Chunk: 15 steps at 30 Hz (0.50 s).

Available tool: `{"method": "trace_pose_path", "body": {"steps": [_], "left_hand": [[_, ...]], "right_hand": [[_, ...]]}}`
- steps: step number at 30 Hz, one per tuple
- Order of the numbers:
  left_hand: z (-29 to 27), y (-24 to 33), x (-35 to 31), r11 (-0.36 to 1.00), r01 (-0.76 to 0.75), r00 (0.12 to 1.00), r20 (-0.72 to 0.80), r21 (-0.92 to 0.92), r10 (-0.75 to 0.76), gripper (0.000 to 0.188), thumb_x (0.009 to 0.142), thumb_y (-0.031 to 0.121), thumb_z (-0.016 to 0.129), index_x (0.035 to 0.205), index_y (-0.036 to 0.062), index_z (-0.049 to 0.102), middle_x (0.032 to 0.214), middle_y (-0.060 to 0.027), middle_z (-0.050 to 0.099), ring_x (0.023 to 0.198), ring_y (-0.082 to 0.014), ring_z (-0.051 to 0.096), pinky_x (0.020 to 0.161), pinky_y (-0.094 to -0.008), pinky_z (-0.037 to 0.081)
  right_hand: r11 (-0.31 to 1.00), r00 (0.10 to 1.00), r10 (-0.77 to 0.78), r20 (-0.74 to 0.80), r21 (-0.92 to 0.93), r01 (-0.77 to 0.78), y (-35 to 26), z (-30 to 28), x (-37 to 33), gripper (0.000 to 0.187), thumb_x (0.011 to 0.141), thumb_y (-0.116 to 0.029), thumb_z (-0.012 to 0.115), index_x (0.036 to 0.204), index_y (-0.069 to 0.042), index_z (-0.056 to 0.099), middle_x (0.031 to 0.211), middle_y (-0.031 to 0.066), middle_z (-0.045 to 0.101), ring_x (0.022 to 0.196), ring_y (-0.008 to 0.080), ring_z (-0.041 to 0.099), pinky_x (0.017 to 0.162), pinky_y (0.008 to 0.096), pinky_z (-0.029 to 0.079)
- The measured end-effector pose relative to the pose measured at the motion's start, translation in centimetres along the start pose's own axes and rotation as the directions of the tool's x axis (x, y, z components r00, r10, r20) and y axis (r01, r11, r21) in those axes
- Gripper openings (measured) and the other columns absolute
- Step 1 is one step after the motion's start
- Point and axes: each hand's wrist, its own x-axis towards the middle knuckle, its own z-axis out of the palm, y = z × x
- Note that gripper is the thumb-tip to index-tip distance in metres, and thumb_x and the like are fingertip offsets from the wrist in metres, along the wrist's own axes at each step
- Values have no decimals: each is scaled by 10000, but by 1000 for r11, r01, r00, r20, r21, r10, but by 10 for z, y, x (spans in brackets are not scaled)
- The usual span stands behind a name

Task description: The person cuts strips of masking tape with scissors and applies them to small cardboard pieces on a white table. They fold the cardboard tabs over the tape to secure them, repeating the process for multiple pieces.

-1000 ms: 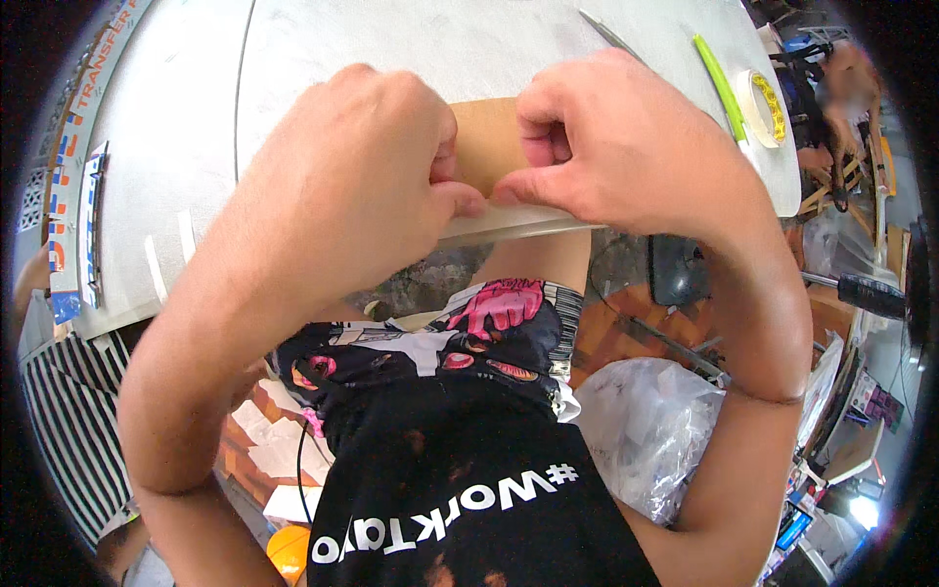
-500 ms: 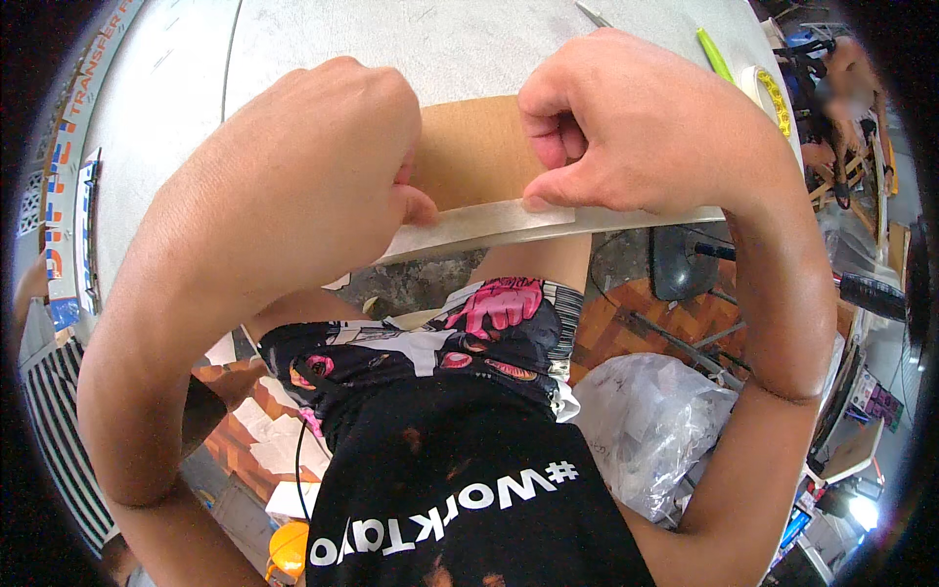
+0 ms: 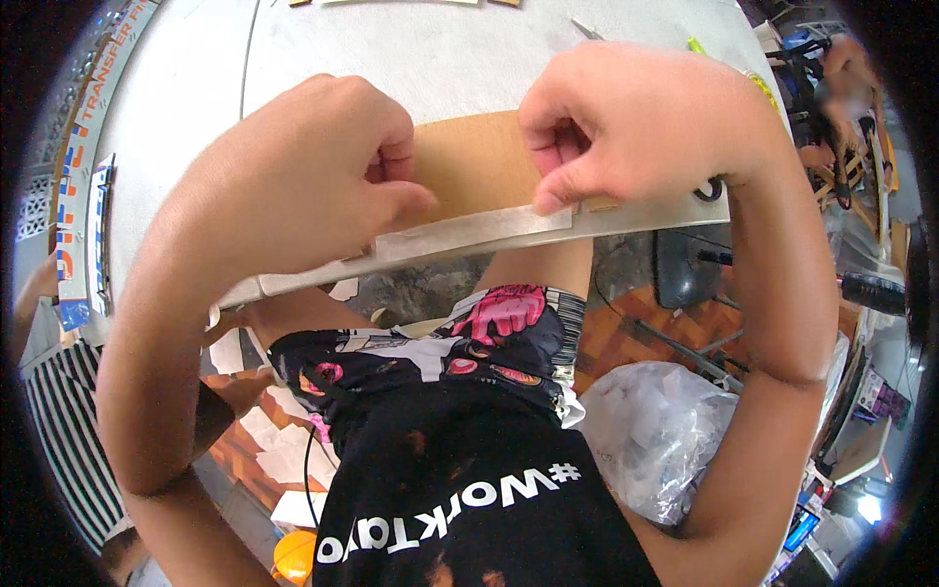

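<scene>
A brown cardboard piece (image 3: 469, 161) lies at the table's near edge, between and partly beneath my hands. Along its near side runs a pale, whitish strip (image 3: 479, 231), overlapping the table edge. My left hand (image 3: 313, 166) is over the cardboard's left part, fingers curled and thumb bent toward them. My right hand (image 3: 646, 127) is curled the same way over the right part, its thumb tip at the strip's right end. Both hands are closed; whatever lies between fingers and thumbs is hidden.
The white table (image 3: 333, 44) carries a pointed metal tool (image 3: 587, 29), a green object (image 3: 695, 45) and a black ring-shaped handle (image 3: 708, 190) near my right wrist. Below stand a clear plastic bag (image 3: 655, 430) and an orange object (image 3: 294, 556). A person (image 3: 849, 88) is at far right.
My left hand has shifted slightly right, its thumb now above the strip instead of on it. My right thumb has moved slightly right. More of the strip shows.
</scene>
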Motion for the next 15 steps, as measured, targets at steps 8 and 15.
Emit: {"method": "trace_pose_path", "body": {"steps": [8,15], "left_hand": [[51,-19,-27,808,-446,731,-365,385,577,406,667,304,833,925,77,617,1074,-77,586,1039,-315,568,922,-461,449],[56,-32,-20,759,-504,635,-419,412,649,260,728,160,798,893,62,623,1020,-79,626,984,-304,615,887,-439,494]], "right_hand": [[973,873,-209,-441,-8,229,18,39,-19,361,741,-310,829,767,-9,631,783,160,603,774,367,614,697,445,485],[975,864,-220,-453,-63,215,14,43,-24,343,738,-276,831,807,-15,620,835,150,606,815,362,616,720,440,491]]}}
